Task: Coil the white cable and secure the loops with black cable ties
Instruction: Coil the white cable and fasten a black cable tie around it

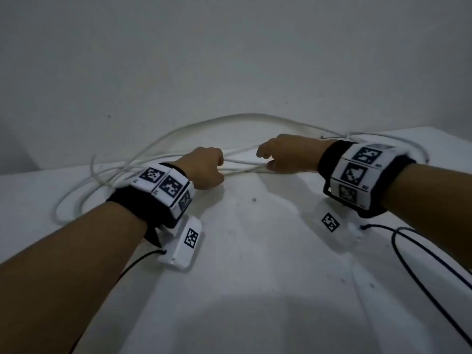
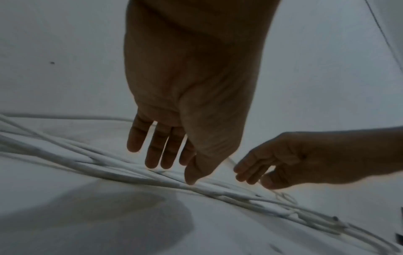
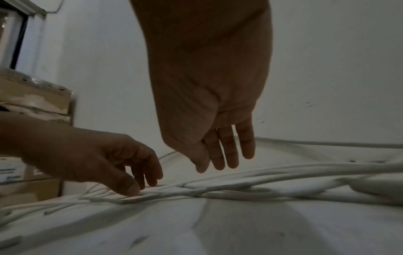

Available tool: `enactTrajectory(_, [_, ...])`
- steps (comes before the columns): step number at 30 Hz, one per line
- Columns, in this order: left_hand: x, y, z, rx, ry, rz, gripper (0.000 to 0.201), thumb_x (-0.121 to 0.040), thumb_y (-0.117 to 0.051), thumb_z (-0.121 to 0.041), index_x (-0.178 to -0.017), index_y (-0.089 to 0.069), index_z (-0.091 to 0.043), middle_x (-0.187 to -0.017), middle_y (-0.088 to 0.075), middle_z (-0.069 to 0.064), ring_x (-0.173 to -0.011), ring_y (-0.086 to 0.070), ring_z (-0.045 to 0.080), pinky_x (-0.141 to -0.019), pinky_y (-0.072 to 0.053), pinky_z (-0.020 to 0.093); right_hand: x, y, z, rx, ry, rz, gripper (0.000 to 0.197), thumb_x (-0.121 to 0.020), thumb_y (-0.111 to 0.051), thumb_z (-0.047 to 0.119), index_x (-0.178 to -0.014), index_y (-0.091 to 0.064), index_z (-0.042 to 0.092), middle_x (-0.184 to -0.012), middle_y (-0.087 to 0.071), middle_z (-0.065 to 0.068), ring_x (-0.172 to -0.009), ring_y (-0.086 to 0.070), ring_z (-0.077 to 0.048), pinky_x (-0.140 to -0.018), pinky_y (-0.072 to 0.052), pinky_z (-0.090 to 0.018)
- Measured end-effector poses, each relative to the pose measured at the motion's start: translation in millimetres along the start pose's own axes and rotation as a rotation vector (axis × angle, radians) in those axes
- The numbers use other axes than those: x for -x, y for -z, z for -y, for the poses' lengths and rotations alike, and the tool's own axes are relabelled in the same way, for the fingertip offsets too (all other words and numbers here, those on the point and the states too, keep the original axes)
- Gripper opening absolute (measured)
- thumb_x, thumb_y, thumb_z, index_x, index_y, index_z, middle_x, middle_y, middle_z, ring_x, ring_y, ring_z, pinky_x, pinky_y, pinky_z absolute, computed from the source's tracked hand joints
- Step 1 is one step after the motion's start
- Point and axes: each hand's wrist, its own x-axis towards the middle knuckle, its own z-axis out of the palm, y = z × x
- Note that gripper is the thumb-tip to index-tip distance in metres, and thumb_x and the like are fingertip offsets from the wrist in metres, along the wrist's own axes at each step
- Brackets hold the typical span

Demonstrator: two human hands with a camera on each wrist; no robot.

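Over on the left, the white cable (image 1: 107,175) lies in loose loops on the white table (image 1: 255,251), its strands running in toward the middle where several lie side by side, and one long strand arches up behind along the grey wall (image 1: 229,60). The left hand (image 1: 204,171) is down over that bundle with its fingers fairly straight and spread a little; from the left wrist view the fingertips hang just above the strands and the thumb tip seems to touch them, with nothing gripped. Just to the right of it, with a small gap between the two, the right hand (image 1: 286,153) also reaches down toward the same strands, fingers relaxed and nearly straight, holding nothing. Both wrists wear black bands with white marker blocks (image 1: 166,186). Further right, more cable trails off past the right wrist, and thin black wires (image 1: 421,264) lie across the table.
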Motion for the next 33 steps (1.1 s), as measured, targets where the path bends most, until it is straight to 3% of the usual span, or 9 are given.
enactTrajectory(3, [-16.3, -7.8, -4.8, -0.069, -0.006, 0.03, 0.038, -0.091, -0.055, -0.023, -0.127, -0.048, -0.013, -0.124, -0.054, 0.01, -0.107, -0.054, 0.027, -0.085, -0.046, 0.033, -24.1, -3.8, -3.3, 0.072, -0.029, 0.082, 0.038, -0.094, -0.046, 0.016, -0.131, -0.048, 0.006, -0.13, -0.055, -0.009, -0.119, -0.05, -0.027, -0.099, -0.043, -0.037])
enactTrajectory(9, [-24.3, -7.2, -15.2, -0.204, -0.036, 0.04, 0.019, -0.091, -0.053, -0.02, -0.104, -0.064, -0.011, -0.104, -0.06, 0.01, -0.088, -0.059, 0.028, -0.067, -0.042, 0.028, -31.9, -11.7, -0.4, 0.242, 0.015, 0.163, 0.031, -0.089, -0.057, 0.026, -0.114, -0.057, 0.008, -0.114, -0.061, -0.011, -0.1, -0.058, -0.027, -0.078, -0.046, -0.032])
enactTrajectory(13, [-9.6, 6.2, -18.4, -0.108, -0.051, 0.047, 0.014, -0.097, -0.041, -0.021, -0.095, -0.047, -0.009, -0.091, -0.052, 0.009, -0.069, -0.048, 0.02, -0.056, -0.035, 0.029, -11.8, -0.7, 3.0, 0.233, -0.019, 0.142, 0.024, -0.091, -0.049, 0.022, -0.11, -0.055, 0.008, -0.108, -0.06, -0.011, -0.082, -0.055, -0.026, -0.061, -0.039, -0.027])
enactTrajectory(15, [0.8, 27.1, -17.9, 0.1, -0.05, -0.04, 0.019, -0.099, -0.039, -0.026, -0.094, -0.043, -0.008, -0.087, -0.054, 0.009, -0.065, -0.046, 0.018, -0.055, -0.034, 0.03, 3.5, 17.7, -1.2, 0.247, -0.038, 0.078, 0.023, -0.09, -0.047, 0.016, -0.112, -0.051, 0.008, -0.101, -0.058, -0.009, -0.074, -0.048, -0.023, -0.057, -0.036, -0.027])
enactTrajectory(19, [33.4, 83.1, -30.2, 0.324, -0.076, -0.325, 0.021, -0.099, -0.043, -0.03, -0.093, -0.049, -0.011, -0.074, -0.053, 0.002, -0.059, -0.044, 0.016, -0.051, -0.03, 0.03, 38.2, 63.5, -21.7, 0.199, -0.182, -0.051, 0.021, -0.09, -0.043, 0.012, -0.11, -0.049, 0.01, -0.083, -0.047, -0.003, -0.069, -0.046, -0.022, -0.064, -0.037, -0.03])
enactTrajectory(24, [78.2, 135.8, -54.1, 0.599, -0.116, -0.505, 0.021, -0.096, -0.049, -0.024, -0.088, -0.061, -0.009, -0.063, -0.05, 0.0, -0.054, -0.043, 0.016, -0.052, -0.034, 0.027, 91.3, 109.6, -38.6, -0.026, -0.335, -0.217, 0.01, -0.091, -0.045, 0.02, -0.087, -0.05, 0.012, -0.086, -0.056, -0.008, -0.074, -0.053, -0.026, -0.061, -0.038, -0.028])
enactTrajectory(27, [107.3, 166.9, -72.1, 0.925, -0.115, -0.595, 0.018, -0.095, -0.047, -0.014, -0.082, -0.058, -0.008, -0.061, -0.044, 0.004, -0.047, -0.039, 0.018, -0.045, -0.036, 0.027, 130.9, 123.5, -46.2, -0.169, -0.418, -0.141, 0.024, -0.094, -0.047, 0.031, -0.085, -0.056, 0.011, -0.083, -0.063, -0.007, -0.072, -0.059, -0.024, -0.065, -0.044, -0.027])
enactTrajectory(30, [138.4, 189.1, -87.2, 1.117, -0.145, -0.603, 0.02, -0.093, -0.044, -0.01, -0.075, -0.054, -0.008, -0.054, -0.043, 0.003, -0.042, -0.036, 0.016, -0.042, -0.035, 0.025, 174.9, 132.2, -49.9, -0.556, -0.483, -0.157, 0.039, -0.097, -0.041, 0.041, -0.087, -0.06, 0.008, -0.082, -0.066, -0.008, -0.067, -0.059, -0.021, -0.058, -0.042, -0.025])
enactTrajectory(33, [164.9, 187.4, -103.4, 1.225, -0.148, -0.494, 0.02, -0.09, -0.042, -0.01, -0.073, -0.054, -0.008, -0.048, -0.045, 0.0, -0.043, -0.039, 0.017, -0.041, -0.037, 0.024, 209.2, 138.0, -34.5, -1.22, -0.476, -0.336, 0.039, -0.099, -0.037, 0.043, -0.079, -0.05, 0.011, -0.072, -0.061, -0.007, -0.065, -0.059, -0.023, -0.063, -0.045, -0.03])
